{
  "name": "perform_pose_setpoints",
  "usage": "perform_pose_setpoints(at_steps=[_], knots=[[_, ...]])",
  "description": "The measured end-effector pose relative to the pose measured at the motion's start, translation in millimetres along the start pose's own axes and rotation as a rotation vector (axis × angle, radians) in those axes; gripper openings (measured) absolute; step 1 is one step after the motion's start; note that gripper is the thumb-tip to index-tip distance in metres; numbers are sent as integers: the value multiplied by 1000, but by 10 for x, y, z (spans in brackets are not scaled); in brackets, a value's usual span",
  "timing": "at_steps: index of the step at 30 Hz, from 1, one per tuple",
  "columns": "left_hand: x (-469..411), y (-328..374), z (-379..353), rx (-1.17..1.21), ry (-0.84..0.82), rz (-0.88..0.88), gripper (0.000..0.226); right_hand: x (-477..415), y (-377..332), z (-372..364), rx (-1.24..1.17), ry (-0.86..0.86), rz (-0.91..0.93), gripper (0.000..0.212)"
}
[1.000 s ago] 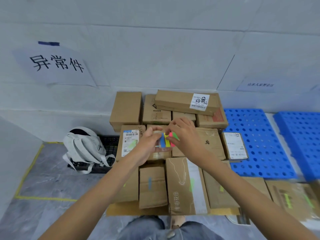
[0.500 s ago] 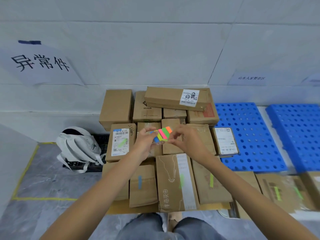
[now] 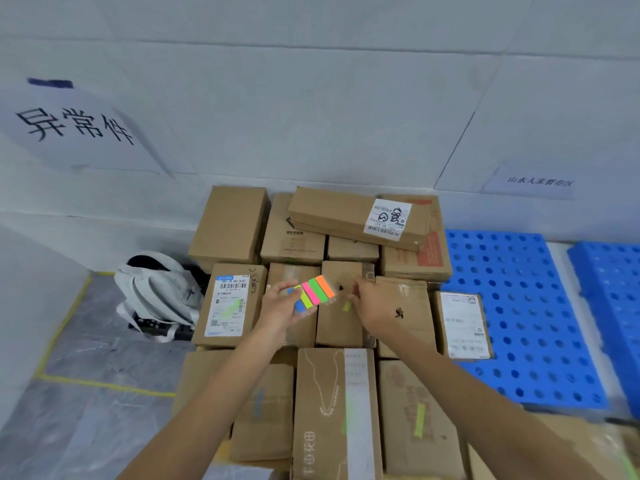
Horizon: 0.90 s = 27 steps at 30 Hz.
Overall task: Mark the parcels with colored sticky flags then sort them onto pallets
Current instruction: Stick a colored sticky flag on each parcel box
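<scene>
1 head-worn camera (wide-angle, lines bowed at the edges) looks forward and down, near the parcels [image 3: 318, 393], facing the wall [image 3: 311, 98].

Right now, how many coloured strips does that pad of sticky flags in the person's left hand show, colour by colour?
Pad of sticky flags, in the left hand:
Blue strip: 1
Yellow strip: 1
Pink strip: 1
Green strip: 1
Orange strip: 1
Total: 5
Not counted: the loose yellow flag at the right hand's fingertips.
</scene>
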<state>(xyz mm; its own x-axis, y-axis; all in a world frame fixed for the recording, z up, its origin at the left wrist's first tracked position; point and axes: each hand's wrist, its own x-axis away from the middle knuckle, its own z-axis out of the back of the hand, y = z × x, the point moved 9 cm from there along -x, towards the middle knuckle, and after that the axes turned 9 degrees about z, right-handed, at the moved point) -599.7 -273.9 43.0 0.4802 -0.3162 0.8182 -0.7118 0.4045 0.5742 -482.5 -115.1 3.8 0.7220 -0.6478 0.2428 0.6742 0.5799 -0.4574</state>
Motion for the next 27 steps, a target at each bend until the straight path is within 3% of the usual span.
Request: perform_pose_setpoints(at_steps=[8,11,14,20,27], knots=[[-73,-16,15,-52,-80,-4,13,133,-50,-61,-20,14,121,59],[-37,44,-58,-165,-162,-58,15,322,-182,279,-267,236,150,43],[76,97,-152,-293,-251,-134,17,585,-439,682,-322,403,265,26],[427,88,-380,-446,-407,-216,17,837,-690,851,-128,269,413,39],[749,88,-462,-492,-433,-294,19,1038,-696,1126,-280,262,426,26]])
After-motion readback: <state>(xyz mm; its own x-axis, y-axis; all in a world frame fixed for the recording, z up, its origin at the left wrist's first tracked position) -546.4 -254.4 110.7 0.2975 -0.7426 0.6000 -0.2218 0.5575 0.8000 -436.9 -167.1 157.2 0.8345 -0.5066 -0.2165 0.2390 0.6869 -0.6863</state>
